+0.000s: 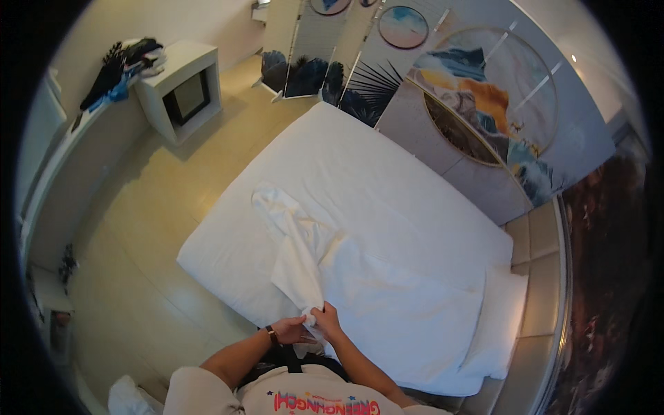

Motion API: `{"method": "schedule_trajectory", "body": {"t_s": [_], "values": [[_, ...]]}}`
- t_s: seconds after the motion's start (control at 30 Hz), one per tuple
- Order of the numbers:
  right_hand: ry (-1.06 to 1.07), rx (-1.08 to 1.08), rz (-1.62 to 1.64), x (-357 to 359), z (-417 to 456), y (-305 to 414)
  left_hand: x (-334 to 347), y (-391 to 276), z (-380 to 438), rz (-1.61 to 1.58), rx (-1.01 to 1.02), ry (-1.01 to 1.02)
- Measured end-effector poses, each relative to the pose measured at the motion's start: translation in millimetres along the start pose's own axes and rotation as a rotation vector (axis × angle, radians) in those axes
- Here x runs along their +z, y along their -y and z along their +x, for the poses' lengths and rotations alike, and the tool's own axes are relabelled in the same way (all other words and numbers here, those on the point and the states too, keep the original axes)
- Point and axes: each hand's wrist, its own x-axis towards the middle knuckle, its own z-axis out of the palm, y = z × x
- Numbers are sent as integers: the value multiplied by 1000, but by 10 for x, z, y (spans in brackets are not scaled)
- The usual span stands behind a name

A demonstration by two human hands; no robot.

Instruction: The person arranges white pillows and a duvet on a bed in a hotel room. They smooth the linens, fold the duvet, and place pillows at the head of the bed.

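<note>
A white cloth (298, 270), likely a sheet or duvet cover, lies bunched in a long twisted strip on the bed (342, 155). Its near end is gathered between both my hands at the bed's close edge. My right hand (327, 321) grips the gathered end, thumb and fingers closed around it. Beside it, my left hand (289, 330), with a dark-strapped watch on the wrist, pinches the same end under its thumb; some of its fingers are hidden below the fabric. More white fabric spreads flat to the right, towards a white pillow (498, 321).
A padded headboard (542, 290) borders the right side. Beyond the bed stand painted folding panels (358, 72). At the far left, a white cabinet (179, 67) has a pile of clothes (129, 62) next to it on a ledge. Tiled floor (140, 249) runs along the left.
</note>
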Motion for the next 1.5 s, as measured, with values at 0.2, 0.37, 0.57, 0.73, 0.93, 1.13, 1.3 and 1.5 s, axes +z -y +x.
{"method": "schedule_trajectory", "body": {"t_s": [0.2, 0.37, 0.57, 0.73, 0.93, 1.13, 1.3, 1.5], "values": [[-161, 20, 253, -97, 3, 315, -104, -287, -238, 314, -429, 169], [-20, 90, 185, 331, -411, 699, -68, -745, -214, -406, 6, -471], [162, 71, 209, 471, -649, 681, -890, -1375, -53, -542, 747, -443], [258, 174, -138, 423, -600, 171, -285, -1759, -795, -363, 1046, -831], [610, -107, -912, 659, 19, -747, -819, -1477, -1814, 775, 1283, -1578], [534, 277, -1466, 196, 848, -965, -1542, -1234, -2073, 1022, 718, -1545], [215, -25, -1310, 156, 1503, -364, -1540, -1186, -1812, 1046, 669, -1440], [-234, -197, -1205, 558, 2554, -253, -1447, -1012, -1404, 870, 604, -1312]]}}
